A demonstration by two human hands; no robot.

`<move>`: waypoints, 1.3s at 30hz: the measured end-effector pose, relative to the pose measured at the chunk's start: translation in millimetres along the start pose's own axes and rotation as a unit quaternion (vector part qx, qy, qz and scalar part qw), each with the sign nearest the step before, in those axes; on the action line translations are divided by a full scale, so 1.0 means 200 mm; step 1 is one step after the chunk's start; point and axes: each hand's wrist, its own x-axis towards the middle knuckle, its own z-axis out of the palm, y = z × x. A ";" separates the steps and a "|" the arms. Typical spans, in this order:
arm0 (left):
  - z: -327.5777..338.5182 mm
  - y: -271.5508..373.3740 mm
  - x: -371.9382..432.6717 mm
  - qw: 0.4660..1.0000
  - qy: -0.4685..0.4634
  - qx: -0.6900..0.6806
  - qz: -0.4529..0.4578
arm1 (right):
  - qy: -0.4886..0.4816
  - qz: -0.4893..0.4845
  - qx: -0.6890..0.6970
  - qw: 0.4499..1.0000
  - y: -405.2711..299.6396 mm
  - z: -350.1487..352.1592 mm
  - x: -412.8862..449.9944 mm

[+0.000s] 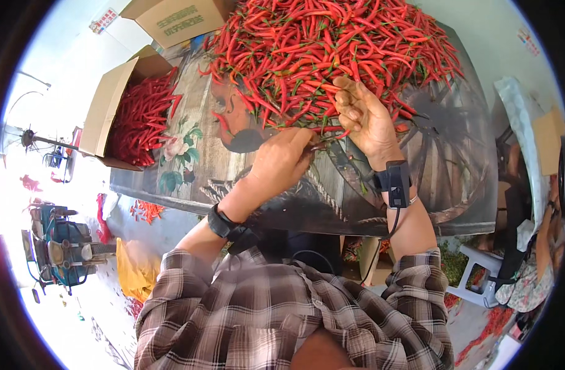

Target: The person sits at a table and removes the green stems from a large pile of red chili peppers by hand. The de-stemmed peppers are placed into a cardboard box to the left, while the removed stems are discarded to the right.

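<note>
A large heap of red chili peppers (319, 51) with green stems covers the far part of the printed tabletop (227, 166). At the near edge of the heap, my left hand (282, 155) is bent downward, its fingertips beside dark stems and a red chili. The back of the hand hides whatever its fingers may hold. My right hand (363, 115) is raised over the heap's edge, palm partly turned up. Its fingers curl loosely with gaps between them, and the palm holds nothing visible. An orange-red chili (324, 85) lies right by its fingertips.
An open cardboard box (104, 111) of red chilies lies tilted at the table's left; another carton (180, 21) stands behind it. On the floor are a yellow bag (132, 273) and a grey plastic stool (479, 273). Another person's arm (548, 222) shows at far right.
</note>
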 end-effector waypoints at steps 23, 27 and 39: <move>-0.41 -0.53 -0.17 0.985 0.016 0.165 -0.053 | -0.016 0.021 -0.062 0.998 0.07 0.03 0.00; -0.40 -0.48 -0.16 0.978 0.019 -0.022 -0.205 | -0.070 0.063 -0.058 0.994 0.04 0.04 0.00; -0.08 -0.06 0.11 0.814 0.059 -0.538 -0.212 | 0.007 0.177 -0.262 0.949 0.09 0.18 -0.05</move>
